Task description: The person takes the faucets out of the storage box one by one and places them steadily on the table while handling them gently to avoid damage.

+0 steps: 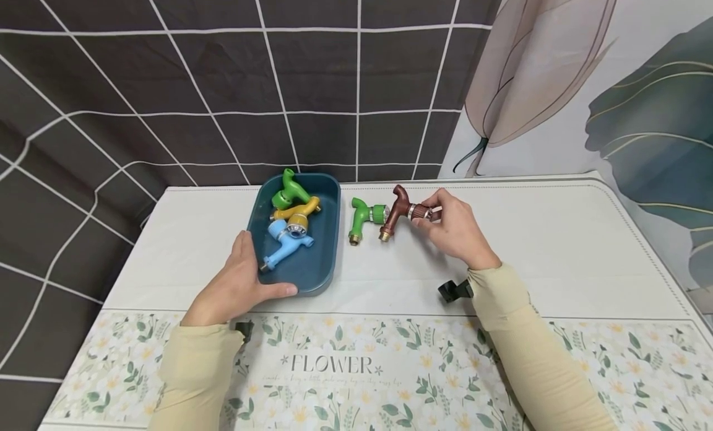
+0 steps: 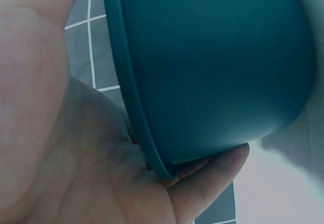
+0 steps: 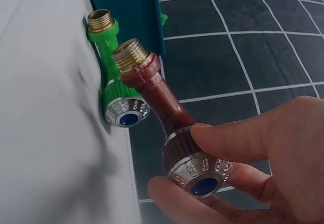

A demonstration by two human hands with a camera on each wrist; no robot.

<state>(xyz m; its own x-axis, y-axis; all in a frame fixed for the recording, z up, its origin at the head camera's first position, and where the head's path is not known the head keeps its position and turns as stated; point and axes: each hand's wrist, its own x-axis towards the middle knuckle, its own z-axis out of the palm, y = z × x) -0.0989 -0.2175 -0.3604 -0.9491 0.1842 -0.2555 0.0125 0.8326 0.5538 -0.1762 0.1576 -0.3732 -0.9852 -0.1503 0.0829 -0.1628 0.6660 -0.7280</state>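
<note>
My right hand (image 1: 455, 226) pinches the ridged knob of a dark red-brown tap (image 1: 398, 212), which has a brass threaded end; in the right wrist view the tap (image 3: 164, 100) hangs above the white surface, its shadow apart from it. Just left of it a green tap (image 1: 363, 219) lies on the table. My left hand (image 1: 241, 282) lies against the near left corner of a dark blue tray (image 1: 312, 276), fingers straight along one side and thumb along the front. Inside the tray are a green tap (image 1: 292, 191), a yellow tap (image 1: 301, 212) and a light blue tap (image 1: 288, 244).
The white table (image 1: 529, 233) carries a floral mat or print (image 1: 345, 400) along its near part. Behind stands a dark cloth with white grid lines (image 1: 312, 72), and a leaf-patterned curtain (image 1: 546, 78) hangs at the right.
</note>
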